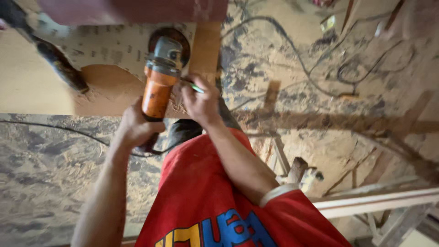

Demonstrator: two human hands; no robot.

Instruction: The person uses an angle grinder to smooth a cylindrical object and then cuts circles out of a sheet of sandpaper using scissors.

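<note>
The grinder (159, 87) sits upper centre of the frame, its disc (170, 43) on the board (41, 87). Keep the disc flat and your grip firm, with the cable (55, 128) clear. Your left hand (135, 126) is wrapped around the orange body; your right hand (200, 101) pinches a thin green tool (195, 87) beside the head, elbow bent.

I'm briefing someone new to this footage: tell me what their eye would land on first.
First the orange angle grinder at upper centre, its disc against a wooden board. The left hand grips its body from below, while the right hand beside it pinches a thin green tool. Below, a bright red shirt fills the lower middle, over a dusty floor strewn with cables.
</note>
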